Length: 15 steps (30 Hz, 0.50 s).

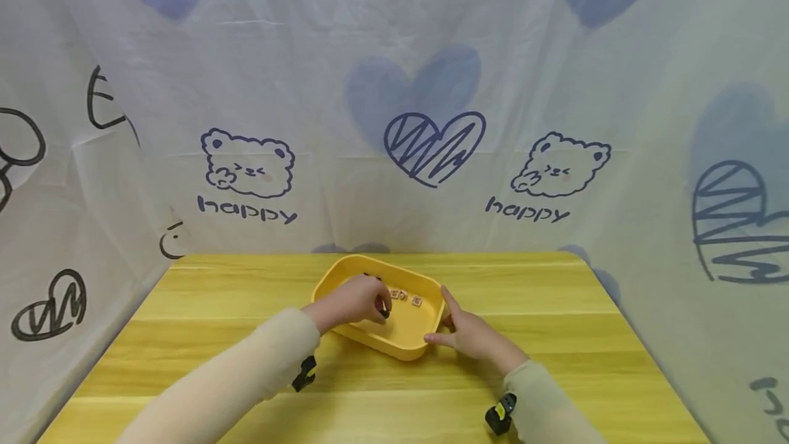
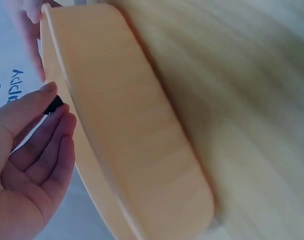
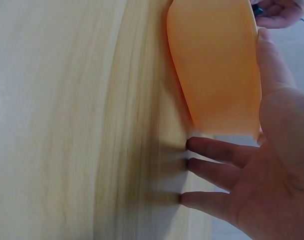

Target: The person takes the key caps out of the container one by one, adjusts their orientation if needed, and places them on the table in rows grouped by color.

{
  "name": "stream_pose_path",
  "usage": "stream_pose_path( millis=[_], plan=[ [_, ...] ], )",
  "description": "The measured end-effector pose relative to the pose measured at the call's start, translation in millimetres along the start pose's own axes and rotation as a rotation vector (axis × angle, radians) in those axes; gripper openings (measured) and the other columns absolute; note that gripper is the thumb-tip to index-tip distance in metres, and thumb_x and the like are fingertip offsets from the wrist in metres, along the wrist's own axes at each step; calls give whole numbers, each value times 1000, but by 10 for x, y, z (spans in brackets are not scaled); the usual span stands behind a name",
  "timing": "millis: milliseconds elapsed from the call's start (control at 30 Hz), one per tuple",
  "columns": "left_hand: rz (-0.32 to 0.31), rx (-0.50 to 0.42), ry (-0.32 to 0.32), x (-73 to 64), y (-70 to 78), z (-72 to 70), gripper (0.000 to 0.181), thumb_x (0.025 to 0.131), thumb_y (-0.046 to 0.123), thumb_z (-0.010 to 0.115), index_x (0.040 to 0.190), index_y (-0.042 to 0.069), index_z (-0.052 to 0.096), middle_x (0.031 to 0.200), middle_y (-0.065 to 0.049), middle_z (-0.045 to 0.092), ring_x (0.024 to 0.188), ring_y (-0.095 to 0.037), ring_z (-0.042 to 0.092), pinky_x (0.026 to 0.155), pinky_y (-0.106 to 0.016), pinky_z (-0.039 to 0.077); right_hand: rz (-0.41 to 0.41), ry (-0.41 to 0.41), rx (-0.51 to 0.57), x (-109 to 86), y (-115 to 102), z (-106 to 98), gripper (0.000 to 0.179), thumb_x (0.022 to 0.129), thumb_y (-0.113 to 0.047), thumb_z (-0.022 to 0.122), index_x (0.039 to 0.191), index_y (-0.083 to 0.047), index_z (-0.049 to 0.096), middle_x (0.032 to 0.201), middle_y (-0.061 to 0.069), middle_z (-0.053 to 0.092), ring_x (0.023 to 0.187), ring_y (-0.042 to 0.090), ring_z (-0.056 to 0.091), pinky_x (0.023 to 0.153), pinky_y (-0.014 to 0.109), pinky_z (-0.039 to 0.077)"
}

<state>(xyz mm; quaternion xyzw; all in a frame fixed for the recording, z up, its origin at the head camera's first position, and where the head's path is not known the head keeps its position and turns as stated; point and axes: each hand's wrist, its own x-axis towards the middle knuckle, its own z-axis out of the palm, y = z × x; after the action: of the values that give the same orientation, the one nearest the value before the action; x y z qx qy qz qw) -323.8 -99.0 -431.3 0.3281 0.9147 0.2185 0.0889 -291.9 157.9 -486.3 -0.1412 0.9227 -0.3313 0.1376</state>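
Observation:
A yellow plastic tray (image 1: 407, 346) with raised walls sits on the table, turned at an angle. Over its inside, my left hand (image 1: 360, 293) pinches a small black piece (image 2: 54, 105) between thumb and fingertips. At the tray's right end is my right hand (image 1: 474, 340), its thumb on the rim near the front corner and its index finger stretched towards the back corner. Its other fingers (image 3: 219, 172) are straight and spread beside the tray. Several small pale square pieces (image 1: 416, 301) with dark marks lie on the tray floor. Dark bits (image 1: 372, 276) show behind the left hand.
The tray stands towards the back of a yellow wood-grain table (image 1: 542, 307). A white printed cloth (image 1: 333, 177) with hearts and bears hangs behind it and at both sides. Each wrist wears a black camera mount (image 1: 501, 414).

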Motion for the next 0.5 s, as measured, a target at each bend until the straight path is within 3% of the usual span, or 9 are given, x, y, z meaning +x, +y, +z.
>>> stream_pose_path(
  millis=[133, 300, 500],
  plan=[
    [-17, -103, 41, -132, -3, 25, 20, 81, 12, 80, 100, 8, 75, 84, 5, 68, 74, -8, 61, 69, -27, 52, -2, -12, -5, 5, -13, -14, 109, 85, -51, 70, 157, -10, -1, 124, 15, 63, 122, 35, 53, 106, 53, 33],
    [-8, -159, 134, -306, 7, 87, 18, 82, 13, 79, 98, 6, 76, 85, 3, 71, 74, -9, 64, 65, -25, 53, -7, -18, -7, 2, -42, -13, 109, 86, -51, 70, 157, -10, -2, 127, 16, 61, 124, 35, 51, 107, 52, 33],
    [12, -232, 198, -463, 46, 164, 18, 80, 14, 80, 95, 5, 76, 83, 2, 72, 72, -6, 65, 64, -22, 53, -1, -12, -13, -17, -38, -23, 108, 86, -48, 70, 157, -8, -1, 123, 14, 64, 124, 34, 52, 108, 51, 32]
  ],
)
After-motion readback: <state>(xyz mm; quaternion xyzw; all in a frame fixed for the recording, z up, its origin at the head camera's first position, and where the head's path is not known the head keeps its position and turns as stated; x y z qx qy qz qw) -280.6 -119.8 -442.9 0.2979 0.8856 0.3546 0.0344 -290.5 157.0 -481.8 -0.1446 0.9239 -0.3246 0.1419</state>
